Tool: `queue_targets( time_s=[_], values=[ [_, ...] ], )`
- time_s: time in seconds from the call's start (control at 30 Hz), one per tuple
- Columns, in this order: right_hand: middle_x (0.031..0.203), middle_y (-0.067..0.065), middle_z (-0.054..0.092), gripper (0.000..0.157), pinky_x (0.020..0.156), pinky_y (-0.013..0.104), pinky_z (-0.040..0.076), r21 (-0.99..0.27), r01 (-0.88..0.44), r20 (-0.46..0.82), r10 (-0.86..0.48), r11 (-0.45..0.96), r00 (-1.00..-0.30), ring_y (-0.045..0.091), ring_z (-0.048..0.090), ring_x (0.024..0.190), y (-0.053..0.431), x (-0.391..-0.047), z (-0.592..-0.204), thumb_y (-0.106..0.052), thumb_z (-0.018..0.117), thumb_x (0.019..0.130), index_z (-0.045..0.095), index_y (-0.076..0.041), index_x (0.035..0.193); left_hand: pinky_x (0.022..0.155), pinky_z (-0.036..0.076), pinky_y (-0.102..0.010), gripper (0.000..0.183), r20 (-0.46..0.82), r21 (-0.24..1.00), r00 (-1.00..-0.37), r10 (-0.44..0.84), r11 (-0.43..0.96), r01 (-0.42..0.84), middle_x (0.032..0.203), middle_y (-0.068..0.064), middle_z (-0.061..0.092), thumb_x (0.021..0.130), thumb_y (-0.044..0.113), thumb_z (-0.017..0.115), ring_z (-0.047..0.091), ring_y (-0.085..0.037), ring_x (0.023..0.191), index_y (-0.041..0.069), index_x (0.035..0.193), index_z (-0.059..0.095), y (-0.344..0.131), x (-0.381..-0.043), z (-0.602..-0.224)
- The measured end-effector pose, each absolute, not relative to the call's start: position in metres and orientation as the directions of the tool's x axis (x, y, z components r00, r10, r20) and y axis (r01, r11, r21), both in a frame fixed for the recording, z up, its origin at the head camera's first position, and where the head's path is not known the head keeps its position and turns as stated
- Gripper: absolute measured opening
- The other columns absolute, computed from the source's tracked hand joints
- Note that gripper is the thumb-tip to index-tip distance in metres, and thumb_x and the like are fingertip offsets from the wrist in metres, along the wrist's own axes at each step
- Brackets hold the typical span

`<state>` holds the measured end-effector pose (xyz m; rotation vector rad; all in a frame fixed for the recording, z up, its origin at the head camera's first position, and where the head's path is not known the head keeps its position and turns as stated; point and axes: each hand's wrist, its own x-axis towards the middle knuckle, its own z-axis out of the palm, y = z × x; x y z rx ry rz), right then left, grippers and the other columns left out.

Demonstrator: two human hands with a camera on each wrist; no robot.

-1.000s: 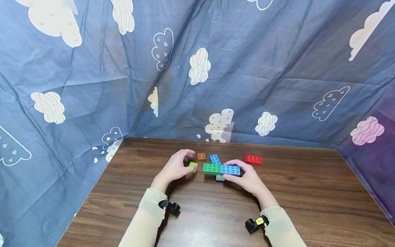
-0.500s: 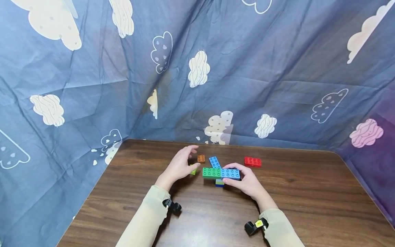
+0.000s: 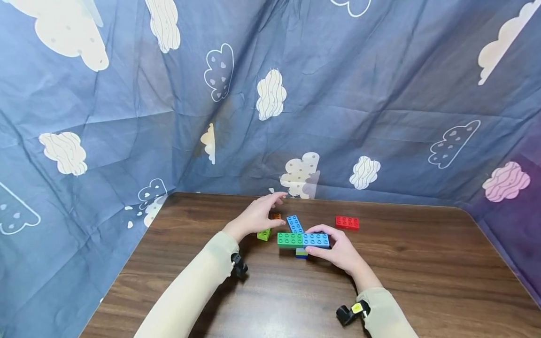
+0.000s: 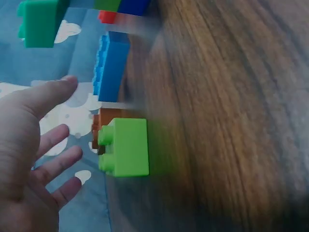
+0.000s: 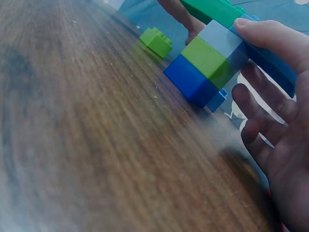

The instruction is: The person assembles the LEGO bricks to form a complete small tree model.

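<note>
My right hand (image 3: 341,249) pinches the blue toy building brick (image 3: 316,241) at the right end of a stack's top layer. A long green brick (image 3: 289,240) abuts it on the left and juts out sideways. Underneath, the right wrist view shows a grey-blue brick (image 5: 223,41), a lime one (image 5: 205,57) and a dark blue one (image 5: 189,79) on the table. My left hand (image 3: 258,217) hovers with spread fingers, holding nothing. Below it sit a loose lime brick (image 4: 131,147) and an orange brick (image 3: 276,216), partly covered in the head view. A loose blue brick (image 3: 294,223) lies behind the stack.
Off to the back right lies a red brick (image 3: 347,222). The brown wooden table (image 3: 414,263) ends at a blue cloud-print cloth (image 3: 236,155) hanging behind it and on both sides. Each wrist wears a small black camera (image 3: 239,265).
My left hand has moved right and away from me, past the loose lime brick and over toward the orange and blue ones. My right hand keeps its grip on the stack.
</note>
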<state>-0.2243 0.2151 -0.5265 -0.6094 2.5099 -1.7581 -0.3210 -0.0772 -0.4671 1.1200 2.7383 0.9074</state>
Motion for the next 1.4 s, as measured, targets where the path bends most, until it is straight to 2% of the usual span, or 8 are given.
queue_targets(
  time_s=[0.2, 0.37, 0.57, 0.77, 0.9, 1.23, 1.4],
  values=[
    [0.119, 0.005, 0.073, 0.036, 0.088, 0.034, 0.058, -0.910, -0.323, 0.226, -0.340, 0.261, -0.913, 0.024, 0.068, 0.103, 0.215, -0.224, -0.525, -0.018, 0.089, 0.093, 0.075, -0.023, 0.126, 0.120, 0.038, -0.064, 0.093, 0.117, 0.457, -0.706, 0.699, 0.593, 0.663, 0.162, -0.012, 0.055, 0.098, 0.036, 0.085, 0.049, -0.034, 0.152, 0.024, 0.173, 0.031, -0.064, -0.324, -0.468],
    [0.118, 0.005, 0.074, 0.036, 0.086, 0.034, 0.058, -0.906, -0.341, 0.244, -0.349, 0.251, -0.905, 0.024, 0.068, 0.101, 0.216, -0.225, -0.526, -0.016, 0.088, 0.093, 0.075, -0.022, 0.126, 0.119, 0.033, -0.065, 0.083, 0.013, 0.384, -0.683, 0.730, 0.627, 0.677, 0.170, -0.002, 0.046, 0.099, 0.043, 0.082, 0.040, -0.032, 0.158, 0.032, 0.170, 0.041, -0.056, -0.326, -0.468],
    [0.118, 0.005, 0.073, 0.035, 0.086, 0.034, 0.058, -0.907, -0.341, 0.244, -0.350, 0.248, -0.904, 0.024, 0.068, 0.101, 0.216, -0.226, -0.528, -0.016, 0.088, 0.094, 0.075, -0.022, 0.126, 0.114, 0.033, -0.063, 0.059, -0.063, 0.330, -0.652, 0.755, 0.633, 0.700, 0.169, -0.005, 0.046, 0.103, 0.043, 0.078, 0.040, -0.033, 0.155, 0.032, 0.158, 0.059, -0.050, -0.328, -0.471],
    [0.121, 0.006, 0.072, 0.036, 0.086, 0.034, 0.058, -0.907, -0.340, 0.245, -0.344, 0.250, -0.906, 0.026, 0.069, 0.102, 0.216, -0.226, -0.528, -0.015, 0.089, 0.093, 0.075, -0.022, 0.126, 0.111, 0.036, -0.056, 0.043, -0.033, 0.315, -0.740, 0.672, 0.709, 0.630, 0.155, -0.003, 0.059, 0.101, 0.044, 0.079, 0.051, -0.030, 0.143, 0.026, 0.139, 0.071, -0.051, -0.332, -0.478],
    [0.121, 0.007, 0.072, 0.036, 0.087, 0.034, 0.059, -0.907, -0.332, 0.234, -0.344, 0.259, -0.909, 0.027, 0.069, 0.103, 0.217, -0.226, -0.528, -0.017, 0.089, 0.093, 0.075, -0.023, 0.126, 0.106, 0.040, -0.051, 0.037, 0.000, 0.314, -0.794, 0.608, 0.754, 0.578, 0.143, -0.004, 0.066, 0.098, 0.043, 0.082, 0.057, -0.028, 0.135, 0.022, 0.127, 0.073, -0.050, -0.334, -0.481],
    [0.120, 0.006, 0.073, 0.036, 0.086, 0.034, 0.059, -0.905, -0.334, 0.236, -0.344, 0.264, -0.909, 0.027, 0.069, 0.102, 0.217, -0.227, -0.529, -0.017, 0.089, 0.093, 0.075, -0.023, 0.126, 0.099, 0.042, -0.046, 0.028, 0.046, 0.338, -0.804, 0.593, 0.748, 0.571, 0.123, 0.000, 0.072, 0.098, 0.035, 0.082, 0.063, -0.024, 0.118, 0.019, 0.119, 0.071, -0.048, -0.336, -0.484],
    [0.121, 0.005, 0.072, 0.037, 0.087, 0.034, 0.058, -0.903, -0.339, 0.241, -0.344, 0.262, -0.908, 0.026, 0.068, 0.103, 0.217, -0.227, -0.529, -0.017, 0.089, 0.093, 0.075, -0.023, 0.127, 0.104, 0.043, -0.047, 0.029, 0.074, 0.383, -0.811, 0.580, 0.735, 0.560, 0.127, -0.003, 0.072, 0.099, 0.034, 0.080, 0.065, -0.022, 0.121, 0.018, 0.120, 0.069, -0.050, -0.339, -0.483]
  ],
)
